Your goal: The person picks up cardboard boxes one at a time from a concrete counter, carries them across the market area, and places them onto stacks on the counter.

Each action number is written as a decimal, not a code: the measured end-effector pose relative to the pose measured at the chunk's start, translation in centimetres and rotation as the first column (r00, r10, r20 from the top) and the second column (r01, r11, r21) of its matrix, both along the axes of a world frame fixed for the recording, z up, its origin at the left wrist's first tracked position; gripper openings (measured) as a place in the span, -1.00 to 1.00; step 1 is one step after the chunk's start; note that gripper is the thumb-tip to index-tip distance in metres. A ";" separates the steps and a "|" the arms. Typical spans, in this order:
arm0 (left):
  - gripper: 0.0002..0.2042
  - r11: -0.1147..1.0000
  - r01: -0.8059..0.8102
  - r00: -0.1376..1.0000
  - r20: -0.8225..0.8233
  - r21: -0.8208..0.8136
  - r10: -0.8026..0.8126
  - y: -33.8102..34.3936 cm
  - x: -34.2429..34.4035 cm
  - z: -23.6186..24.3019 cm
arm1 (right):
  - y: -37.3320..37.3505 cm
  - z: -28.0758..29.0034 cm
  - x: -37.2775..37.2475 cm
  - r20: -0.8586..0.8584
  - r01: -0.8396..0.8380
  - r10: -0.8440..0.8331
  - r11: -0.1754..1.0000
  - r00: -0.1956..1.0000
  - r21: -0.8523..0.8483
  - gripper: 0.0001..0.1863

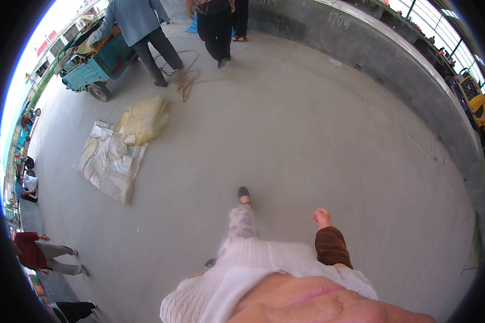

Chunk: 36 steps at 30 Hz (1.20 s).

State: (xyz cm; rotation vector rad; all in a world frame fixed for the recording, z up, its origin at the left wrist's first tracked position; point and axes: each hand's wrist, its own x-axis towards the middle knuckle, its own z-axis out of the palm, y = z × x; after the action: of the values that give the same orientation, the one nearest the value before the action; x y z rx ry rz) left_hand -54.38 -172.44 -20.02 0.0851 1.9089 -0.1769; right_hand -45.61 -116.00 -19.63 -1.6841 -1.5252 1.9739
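Ahead of me, a person (143, 37) in a blue-grey jacket (132, 20) stands by a teal cart (89, 75) and rope (185, 83); a grey wall (409, 81) lines my right.

Floor (307, 134) grey, smooth, faintly scuffed; grey wall (372, 56) bending along top and right, with paler upper edge; bright framed panels (431, 21) beyond it, upper right; white sky (35, 27), upper left; even daylight.

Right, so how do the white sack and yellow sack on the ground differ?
The white sack lies spread fairly flat; the yellow sack looks more bunched up. The white sack takes up more of the picture than the yellow sack. Both lie creased on the grey ground.
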 end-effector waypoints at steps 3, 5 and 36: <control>-0.76 0.999 -0.018 1.000 -0.010 0.030 0.018 3.2 -7.0 -1.4 | -0.6 -0.6 -4.6 0.083 -0.043 0.052 0.993 0.995 -0.106 -0.71; -0.76 0.993 0.076 0.995 -0.078 0.088 -0.069 6.2 -14.7 -3.5 | -1.6 0.8 -6.3 0.278 -0.194 0.186 0.981 0.942 0.000 -0.84; -0.78 0.992 -0.094 0.988 -0.115 0.088 0.104 36.1 -59.8 2.4 | 36.1 -1.0 -71.2 0.181 -0.390 0.379 0.920 0.908 0.030 -0.83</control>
State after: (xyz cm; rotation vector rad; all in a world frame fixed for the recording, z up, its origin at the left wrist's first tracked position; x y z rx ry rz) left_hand -114.20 -136.32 -17.60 0.0357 2.0348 -0.0365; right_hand -116.86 -79.87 -20.59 -1.6667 -2.1030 1.9580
